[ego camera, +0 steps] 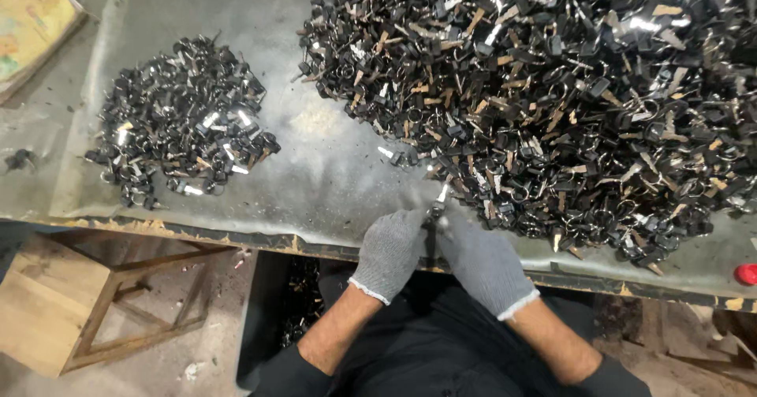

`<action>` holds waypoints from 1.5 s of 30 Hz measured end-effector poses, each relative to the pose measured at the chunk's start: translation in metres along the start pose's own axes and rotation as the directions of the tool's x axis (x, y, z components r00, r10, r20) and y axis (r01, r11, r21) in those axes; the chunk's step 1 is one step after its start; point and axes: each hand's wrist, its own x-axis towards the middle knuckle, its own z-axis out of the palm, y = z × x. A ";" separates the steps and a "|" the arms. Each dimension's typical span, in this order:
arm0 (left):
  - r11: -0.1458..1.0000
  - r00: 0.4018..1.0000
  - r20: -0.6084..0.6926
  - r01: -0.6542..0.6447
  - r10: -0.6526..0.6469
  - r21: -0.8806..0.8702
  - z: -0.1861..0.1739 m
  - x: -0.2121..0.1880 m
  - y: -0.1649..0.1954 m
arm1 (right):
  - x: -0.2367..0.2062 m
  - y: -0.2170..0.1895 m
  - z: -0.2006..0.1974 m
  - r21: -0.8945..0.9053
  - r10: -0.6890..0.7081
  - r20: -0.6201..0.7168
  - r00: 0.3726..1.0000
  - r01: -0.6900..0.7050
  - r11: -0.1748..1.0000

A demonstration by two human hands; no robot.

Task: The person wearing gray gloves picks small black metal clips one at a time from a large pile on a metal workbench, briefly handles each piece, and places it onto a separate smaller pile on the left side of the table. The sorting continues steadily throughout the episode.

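Observation:
Both my hands wear grey knit gloves and meet at the near edge of the table. My left hand [389, 251] and my right hand [482, 261] together pinch one small black piece with a metal ring and a shiny tip [436, 206]. Just beyond my hands spreads a big heap of black keyring-like pieces with brown tabs [552, 97], filling the right half of the table. A smaller pile of the same black pieces [183, 121] lies to the left, well apart from my hands.
The worn grey table [331, 176] has a chipped front edge. A wooden stool [87, 302] stands below on the left. A colourful board [27, 26] leans at the far left corner. A red object [746, 274] sits at the right edge. A stray black piece [20, 159] lies far left.

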 end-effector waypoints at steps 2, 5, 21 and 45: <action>0.995 0.997 -0.040 0.056 -0.059 -0.081 -0.002 0.001 0.003 | -0.003 -0.002 0.001 -0.205 -0.277 -0.282 0.918 0.225 0.953; 0.999 0.999 -0.041 -0.020 0.021 0.027 -0.003 -0.003 0.010 | -0.004 -0.010 -0.001 -0.242 -0.209 -0.265 0.941 0.145 0.959; 0.992 0.990 -0.080 0.122 -0.119 0.032 -0.006 -0.004 0.013 | -0.011 -0.008 -0.006 -0.167 -0.137 -0.113 0.984 0.117 0.979; 0.997 0.990 0.127 0.047 -0.056 0.067 -0.018 -0.001 0.020 | -0.006 -0.002 -0.007 -0.164 -0.246 -0.293 0.924 0.205 0.965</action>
